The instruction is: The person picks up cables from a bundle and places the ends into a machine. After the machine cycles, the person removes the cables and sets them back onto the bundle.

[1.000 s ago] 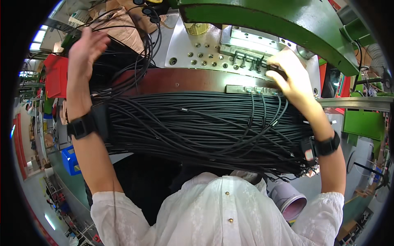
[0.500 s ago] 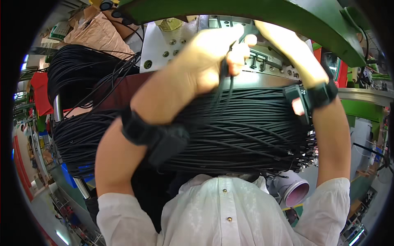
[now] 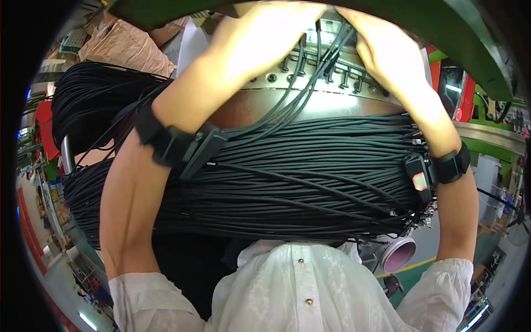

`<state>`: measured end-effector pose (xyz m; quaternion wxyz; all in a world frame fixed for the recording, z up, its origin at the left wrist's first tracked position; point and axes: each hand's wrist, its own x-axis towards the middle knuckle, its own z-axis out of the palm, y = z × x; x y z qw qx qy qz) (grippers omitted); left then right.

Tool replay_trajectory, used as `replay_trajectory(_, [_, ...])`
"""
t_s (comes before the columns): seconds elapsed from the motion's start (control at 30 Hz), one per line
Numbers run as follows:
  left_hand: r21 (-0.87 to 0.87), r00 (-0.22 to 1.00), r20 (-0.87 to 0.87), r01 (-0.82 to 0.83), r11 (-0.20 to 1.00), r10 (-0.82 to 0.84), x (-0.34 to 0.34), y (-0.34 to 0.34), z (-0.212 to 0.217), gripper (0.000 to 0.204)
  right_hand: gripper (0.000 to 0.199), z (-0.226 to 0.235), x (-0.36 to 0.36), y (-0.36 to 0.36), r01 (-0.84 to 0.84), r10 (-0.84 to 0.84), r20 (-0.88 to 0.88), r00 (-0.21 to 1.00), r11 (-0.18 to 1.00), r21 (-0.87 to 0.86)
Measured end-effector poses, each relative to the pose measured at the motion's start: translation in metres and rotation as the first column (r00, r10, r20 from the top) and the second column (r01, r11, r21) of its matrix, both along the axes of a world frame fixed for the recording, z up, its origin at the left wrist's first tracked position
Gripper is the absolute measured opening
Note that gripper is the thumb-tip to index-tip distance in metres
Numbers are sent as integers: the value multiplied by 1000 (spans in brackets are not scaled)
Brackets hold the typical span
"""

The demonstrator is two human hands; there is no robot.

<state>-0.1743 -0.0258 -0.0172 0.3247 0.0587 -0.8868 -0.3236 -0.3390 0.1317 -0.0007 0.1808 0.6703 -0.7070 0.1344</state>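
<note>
Both my hands reach over a metal mould plate (image 3: 337, 94) at the top of the view, under bright light. My left hand (image 3: 265, 36) lies over the plate's left part and my right hand (image 3: 387, 52) over its right part. The fingers of both are cut off by the upper edge or washed out, so their grip is hidden. Between the hands, several thin black cables (image 3: 310, 83) run up across the plate from a thick bundle of black cables (image 3: 298, 171). Small dark T-shaped pieces (image 3: 344, 78) sit in a row on the plate.
A green machine frame (image 3: 437, 27) arches over the plate. At the left, another heap of black cables (image 3: 94, 99) hangs by a metal post (image 3: 67, 155), with brown wrapping paper (image 3: 124, 47) behind. A pinkish round opening (image 3: 399, 254) sits below the bundle's right end.
My left hand, closed round black cables in front of the plate, has moved up and over the plate. My right wrist has dropped slightly. Several cables now lie across the plate between my hands.
</note>
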Motion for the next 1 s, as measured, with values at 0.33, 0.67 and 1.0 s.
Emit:
replay_trajectory(0.33, [-290,976,182,-66,955,122,0,-10,-2,25,28,-36,-23,-7,87,-79,152,985,995,-42])
replay_trajectory(0.67, [-558,933,258,-69,827,253,3,-28,-9,24,41,-49,-37,-8,157,-143,253,957,987,-37])
replay_trajectory(1.0, [-571,925,274,-63,818,262,5,-29,-5,23,47,-56,-42,-3,171,-151,283,947,984,-50])
